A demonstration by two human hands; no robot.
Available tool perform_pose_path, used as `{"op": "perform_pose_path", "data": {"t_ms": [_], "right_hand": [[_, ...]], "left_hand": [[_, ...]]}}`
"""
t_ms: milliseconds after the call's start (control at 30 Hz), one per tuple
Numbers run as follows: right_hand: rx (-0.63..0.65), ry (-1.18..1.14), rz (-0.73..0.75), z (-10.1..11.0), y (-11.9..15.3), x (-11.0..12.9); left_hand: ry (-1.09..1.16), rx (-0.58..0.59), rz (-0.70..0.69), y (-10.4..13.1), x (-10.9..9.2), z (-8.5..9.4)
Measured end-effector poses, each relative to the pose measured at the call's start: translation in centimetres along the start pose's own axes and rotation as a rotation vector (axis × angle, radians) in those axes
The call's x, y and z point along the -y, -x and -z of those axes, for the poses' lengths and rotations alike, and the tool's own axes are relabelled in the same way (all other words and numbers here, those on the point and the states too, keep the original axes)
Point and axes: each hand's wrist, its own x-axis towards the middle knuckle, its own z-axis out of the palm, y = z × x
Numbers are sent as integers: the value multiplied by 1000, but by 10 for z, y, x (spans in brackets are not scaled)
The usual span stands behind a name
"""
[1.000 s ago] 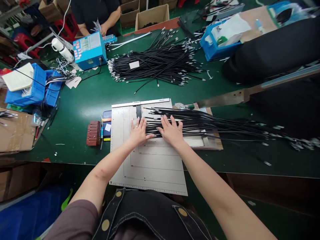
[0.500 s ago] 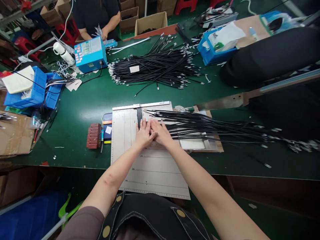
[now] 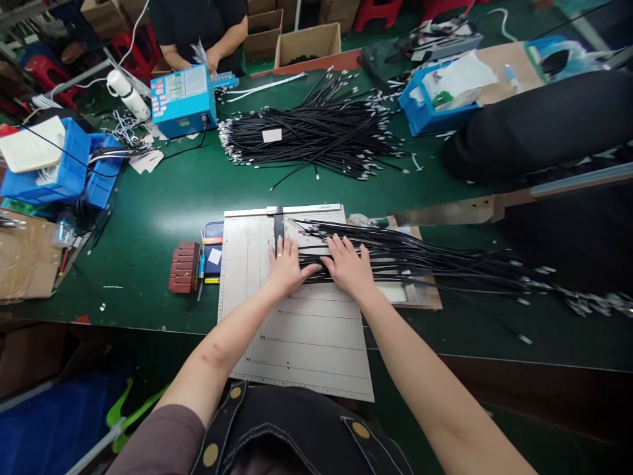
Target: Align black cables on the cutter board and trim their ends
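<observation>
A bundle of black cables (image 3: 413, 254) with pale connector ends lies across a white paper cutter board (image 3: 316, 336) and reaches off to the right. My left hand (image 3: 287, 269) rests at the cable ends on the board, fingers stretched forward beside the black stop bar (image 3: 279, 227). Flat on top of the cables lies my right hand (image 3: 352, 269), its fingers spread. The two thumbs point toward each other with a small gap between. Under my palms the cables are partly hidden. The cutter's long blade arm (image 3: 450, 210) stands raised at the right.
A large pile of black cables (image 3: 306, 132) lies farther back on the green table (image 3: 163, 198). Brown blocks (image 3: 184, 267) sit left of the board. A blue machine (image 3: 182, 102) stands before a co-worker (image 3: 198, 30). Blue bins (image 3: 59, 168) are at the far left.
My right hand has slid right along the cables, away from my left hand, and its fingers have spread. My left hand stays nearly in place. The view has shifted slightly.
</observation>
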Motion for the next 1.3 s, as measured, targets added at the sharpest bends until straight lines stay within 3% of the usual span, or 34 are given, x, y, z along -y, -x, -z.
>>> {"op": "perform_pose_path", "data": {"t_ms": [167,267,433,567,700,833,1033,1167,1300], "right_hand": [[3,-6,-94,1,-6,-10],[30,13,-89,4,-6,-14],[18,25,-104,6,0,-17],[-39,21,-101,6,7,-20],[41,7,-61,8,7,-13],[107,22,-101,8,5,-7],[8,11,-34,3,-2,-6],[91,-29,21,-1,-19,22],[219,-96,177,-2,-35,61]], "left_hand": [[-22,-80,-86,-64,18,22],[-56,-66,-165,-81,27,28],[-14,-156,-167,-63,30,35],[10,-85,-116,-47,23,35],[-51,-52,-39,-37,17,23],[-33,-91,-76,-15,8,8],[-31,-11,-107,9,4,-5],[60,-2,-167,10,15,-10],[154,-85,-55,6,23,-9]]}}
